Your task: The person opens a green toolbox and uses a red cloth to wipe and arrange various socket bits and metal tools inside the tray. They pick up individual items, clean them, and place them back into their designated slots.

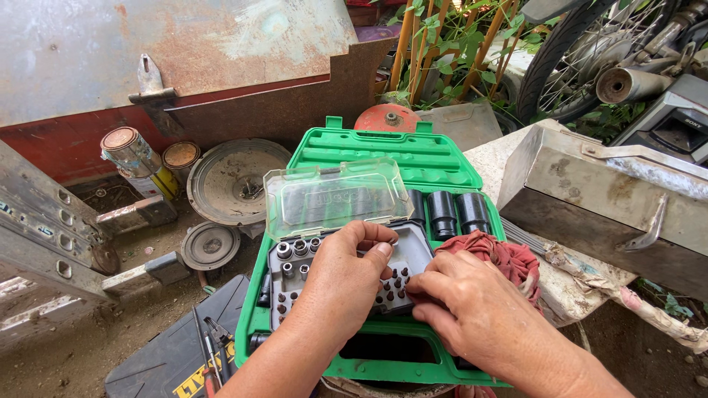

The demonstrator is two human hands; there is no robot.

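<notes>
While the green case [324,140] lies open, the clear-lidded bit box [295,269] sits inside, lid up. Left hand [343,284] pinches at a bit, none visibly lifted out; right hand [472,306] fingers press the box edge, grasping nothing. Sockets [457,210] remain seated.

Glossy green plastic case [413,151]; clear plastic lid [335,197]; shiny metal bits [295,250]; red cloth rag [501,258].

Two hands, the left hand [341,284] and the right hand [472,309], are over one green case [383,151]. Three black sockets [446,212] stand in a row, beside one red rag [501,258]. Two cans [136,155], two discs [236,180] and one metal box [590,191] sit around.
</notes>
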